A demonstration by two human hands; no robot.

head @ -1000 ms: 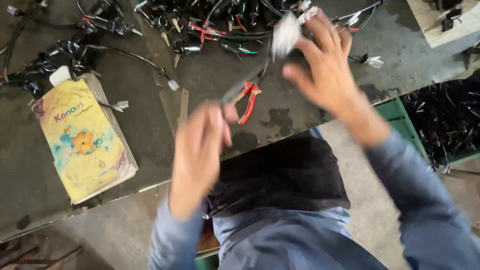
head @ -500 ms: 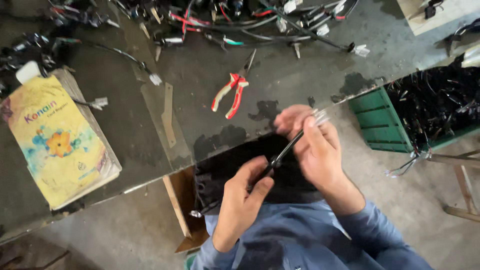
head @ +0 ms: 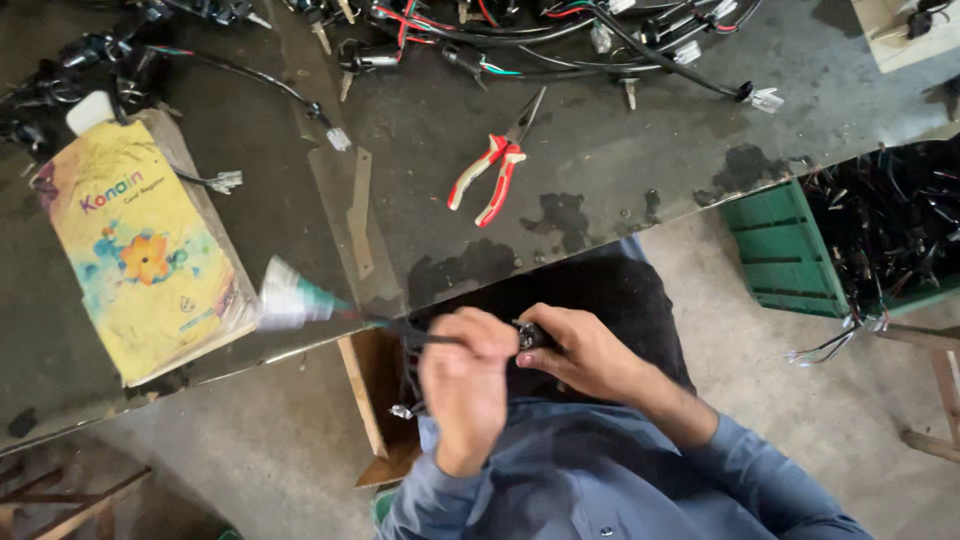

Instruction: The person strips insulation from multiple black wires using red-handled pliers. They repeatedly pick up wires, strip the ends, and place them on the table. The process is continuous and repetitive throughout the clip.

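Observation:
Both hands sit close together over my lap, below the table's near edge. My left hand [head: 465,385] is closed around a black wire harness [head: 400,328] that runs out to the left and ends in a blurred white connector [head: 290,298]. My right hand [head: 580,350] pinches the harness's dark end piece [head: 528,335] right beside the left hand. A dark cloth [head: 600,290] covers my lap under the hands. Red-handled pliers [head: 490,170] lie on the table above the hands, untouched.
The dark metal table [head: 620,170] carries a tangle of wire harnesses [head: 520,35] along its far side and a yellow printed book [head: 140,250] at left. A green crate [head: 790,250] of black wiring stands at right. A cardboard box [head: 375,400] sits below the table edge.
Both hands dropped from the table to my lap with the harness. The harness has swung, so its white connector now points out to the left. The pliers stay on the table.

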